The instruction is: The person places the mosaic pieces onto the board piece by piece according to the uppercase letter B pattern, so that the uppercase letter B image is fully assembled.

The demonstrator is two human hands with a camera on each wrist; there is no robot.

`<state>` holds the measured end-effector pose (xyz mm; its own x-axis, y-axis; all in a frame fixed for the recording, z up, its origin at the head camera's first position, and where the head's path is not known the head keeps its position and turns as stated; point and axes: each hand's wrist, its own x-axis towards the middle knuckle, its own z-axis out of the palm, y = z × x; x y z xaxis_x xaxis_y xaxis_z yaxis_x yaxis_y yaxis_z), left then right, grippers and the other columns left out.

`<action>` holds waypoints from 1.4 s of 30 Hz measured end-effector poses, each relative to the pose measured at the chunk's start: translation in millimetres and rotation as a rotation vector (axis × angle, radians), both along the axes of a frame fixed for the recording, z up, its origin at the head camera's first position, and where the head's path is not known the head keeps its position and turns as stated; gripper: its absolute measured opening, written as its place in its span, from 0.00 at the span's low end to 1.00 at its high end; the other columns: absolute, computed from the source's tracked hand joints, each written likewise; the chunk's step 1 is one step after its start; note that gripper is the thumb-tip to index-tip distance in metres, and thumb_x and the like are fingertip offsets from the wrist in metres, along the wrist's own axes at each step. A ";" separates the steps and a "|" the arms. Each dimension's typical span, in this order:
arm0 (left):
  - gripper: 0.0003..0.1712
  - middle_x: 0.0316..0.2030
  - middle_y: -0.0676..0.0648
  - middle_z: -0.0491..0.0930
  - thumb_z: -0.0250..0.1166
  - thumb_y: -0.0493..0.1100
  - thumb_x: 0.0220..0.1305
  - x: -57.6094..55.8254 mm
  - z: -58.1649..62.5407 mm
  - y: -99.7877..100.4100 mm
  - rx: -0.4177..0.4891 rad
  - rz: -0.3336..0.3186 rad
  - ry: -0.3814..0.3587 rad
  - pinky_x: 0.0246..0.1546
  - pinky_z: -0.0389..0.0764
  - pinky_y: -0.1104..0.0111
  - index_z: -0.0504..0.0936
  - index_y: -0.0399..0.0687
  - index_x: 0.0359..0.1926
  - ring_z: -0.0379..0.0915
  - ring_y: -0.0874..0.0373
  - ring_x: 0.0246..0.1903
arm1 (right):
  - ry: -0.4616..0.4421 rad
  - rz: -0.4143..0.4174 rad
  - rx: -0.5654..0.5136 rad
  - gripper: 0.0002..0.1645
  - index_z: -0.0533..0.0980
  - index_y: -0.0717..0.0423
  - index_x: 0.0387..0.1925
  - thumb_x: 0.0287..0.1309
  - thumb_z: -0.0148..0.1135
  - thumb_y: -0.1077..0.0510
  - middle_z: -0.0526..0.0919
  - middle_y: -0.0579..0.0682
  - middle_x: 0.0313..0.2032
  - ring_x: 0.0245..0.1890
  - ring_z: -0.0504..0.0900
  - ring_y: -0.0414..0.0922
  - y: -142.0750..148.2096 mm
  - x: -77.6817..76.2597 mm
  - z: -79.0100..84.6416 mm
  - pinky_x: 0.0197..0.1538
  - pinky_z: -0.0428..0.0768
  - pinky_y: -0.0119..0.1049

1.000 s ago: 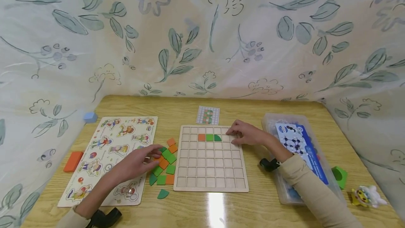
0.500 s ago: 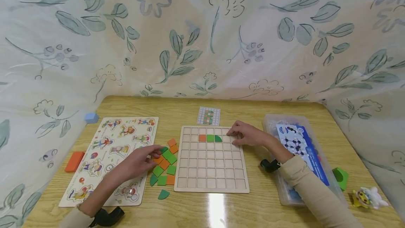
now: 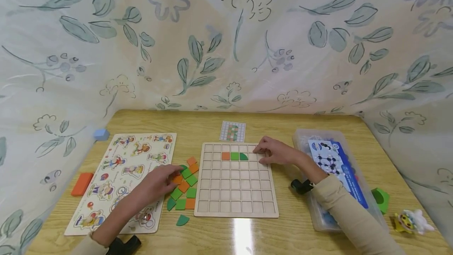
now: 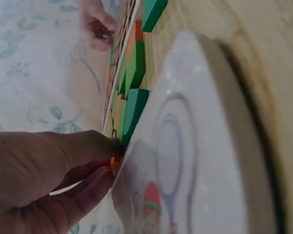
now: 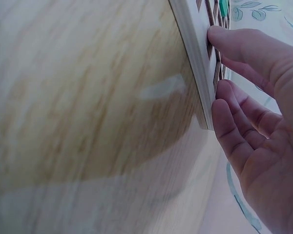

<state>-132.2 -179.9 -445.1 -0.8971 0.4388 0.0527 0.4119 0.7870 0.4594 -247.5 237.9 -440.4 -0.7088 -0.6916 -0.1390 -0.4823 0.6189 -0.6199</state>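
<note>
head cam bright, white glare on table [image 3: 242, 243] btm ctr; wrist cams dimmer, softer.

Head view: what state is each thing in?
Wooden grid board: flat, three filled cells visible.
Loose tiles: clustered, one apart.
Pattern card: face up.
Picture puzzle board: flat, partly covered.
Plastic box: cannot tell whether closed.
Left hand: fingers at tiles, grip unclear.
Right hand: fingers touching grid board.

One grid board [image 3: 235, 184] bearing three tiles [image 3: 235, 156]; one picture board [image 3: 154, 146]; one card [image 3: 232, 131]; one box [image 3: 320, 132]
</note>
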 end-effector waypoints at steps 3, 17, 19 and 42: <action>0.22 0.43 0.48 0.83 0.70 0.39 0.57 0.8 -0.8 0.7 -0.044 0.014 0.076 0.41 0.78 0.63 0.79 0.42 0.53 0.75 0.58 0.39 | -0.002 -0.002 -0.004 0.20 0.79 0.56 0.53 0.58 0.67 0.59 0.72 0.52 0.44 0.37 0.70 0.43 -0.1 0.4 0.3 0.40 0.72 0.29; 0.17 0.38 0.53 0.80 0.73 0.40 0.53 -3.2 2.9 1.5 0.034 -0.082 0.347 0.37 0.76 0.68 0.85 0.47 0.47 0.71 0.63 0.34 | 0.007 0.002 -0.005 0.20 0.79 0.56 0.52 0.58 0.67 0.58 0.72 0.52 0.44 0.38 0.70 0.43 -0.1 1.4 0.4 0.41 0.72 0.30; 0.18 0.38 0.53 0.80 0.73 0.40 0.54 -3.7 2.1 4.2 0.030 -0.097 0.342 0.35 0.76 0.69 0.85 0.48 0.48 0.71 0.63 0.34 | -0.002 -0.005 -0.001 0.19 0.79 0.55 0.52 0.58 0.67 0.58 0.72 0.52 0.44 0.38 0.70 0.43 -0.5 1.9 0.4 0.41 0.72 0.30; 0.15 0.35 0.53 0.76 0.71 0.39 0.55 -16.5 0.1 27.9 0.035 -0.230 0.411 0.27 0.68 0.78 0.87 0.53 0.45 0.64 0.66 0.28 | -0.020 -0.013 0.005 0.19 0.79 0.52 0.53 0.60 0.66 0.57 0.71 0.51 0.45 0.41 0.70 0.42 0.5 2.5 -0.6 0.43 0.72 0.31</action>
<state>-148.8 -151.9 -445.0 -0.6782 0.6154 0.4016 0.7272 0.6407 0.2464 -245.0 238.4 -441.0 -0.7150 -0.6815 -0.1563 -0.4619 0.6282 -0.6260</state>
